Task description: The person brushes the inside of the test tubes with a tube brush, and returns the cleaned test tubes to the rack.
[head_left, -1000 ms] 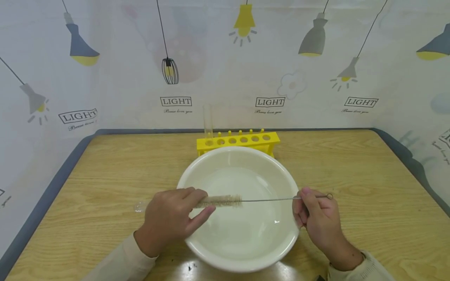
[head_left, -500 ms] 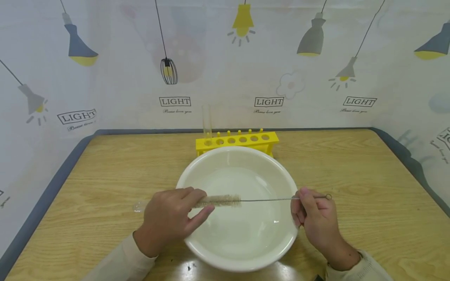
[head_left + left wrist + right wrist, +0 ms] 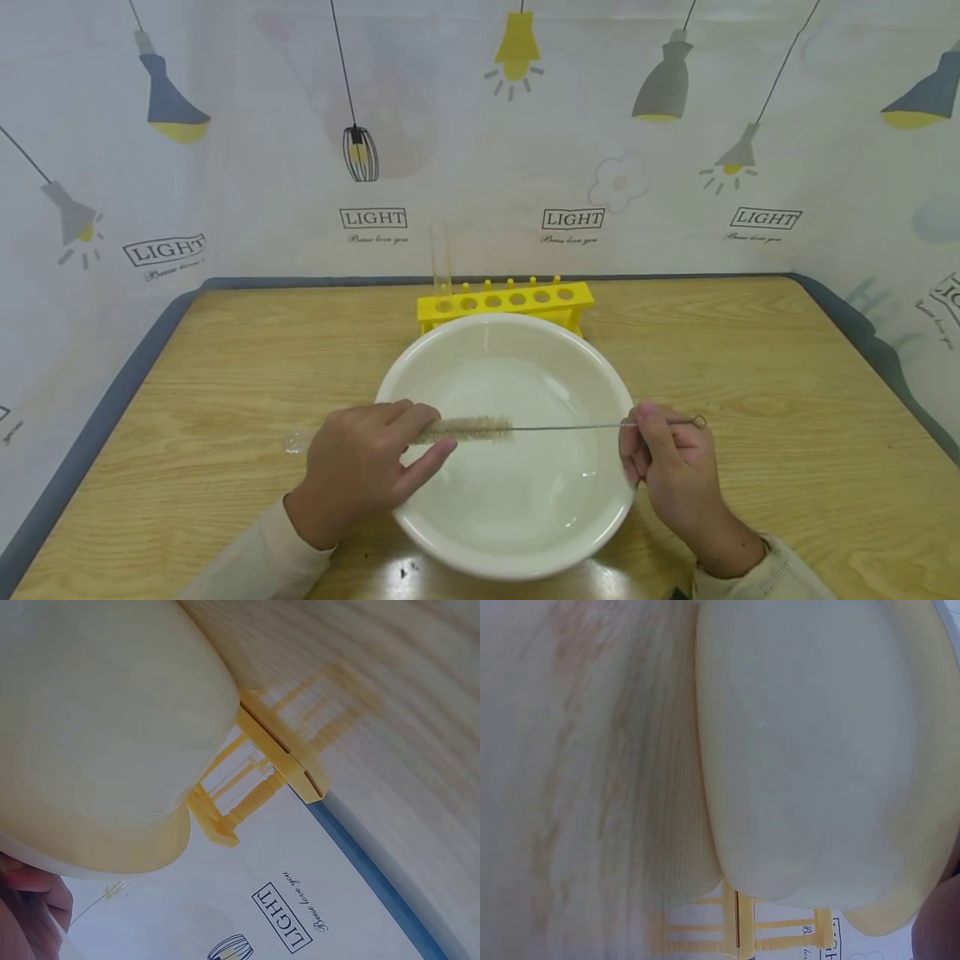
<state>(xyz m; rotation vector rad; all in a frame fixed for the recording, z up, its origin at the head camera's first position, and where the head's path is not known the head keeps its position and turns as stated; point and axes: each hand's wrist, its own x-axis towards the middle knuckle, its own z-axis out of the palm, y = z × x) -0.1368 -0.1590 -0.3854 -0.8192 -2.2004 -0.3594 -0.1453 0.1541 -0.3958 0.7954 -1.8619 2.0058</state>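
Observation:
Across the basin, my left hand [image 3: 371, 454] grips a clear test tube, whose rounded end [image 3: 294, 442] shows beyond the back of the hand. The bristles of a test tube brush [image 3: 472, 428] show to the right of these fingers, apparently inside the tube, whose wall is hard to make out. My right hand [image 3: 675, 471] pinches the brush's thin wire handle [image 3: 566, 427] near its looped end [image 3: 700, 422]. Both hands are over the rim of the white basin [image 3: 506, 568]. Fingers [image 3: 37, 900] appear at the lower left of the left wrist view.
Behind the basin stands a yellow test tube rack [image 3: 517, 300], partly hidden by the basin's far rim. One clear test tube [image 3: 442, 262] stands upright in its leftmost hole. A wall with printed lamps rises behind the wooden table [image 3: 750, 367].
Both hands, the brush and the tube hold nearly the same positions. The small bright glints inside the basin have changed shape and place.

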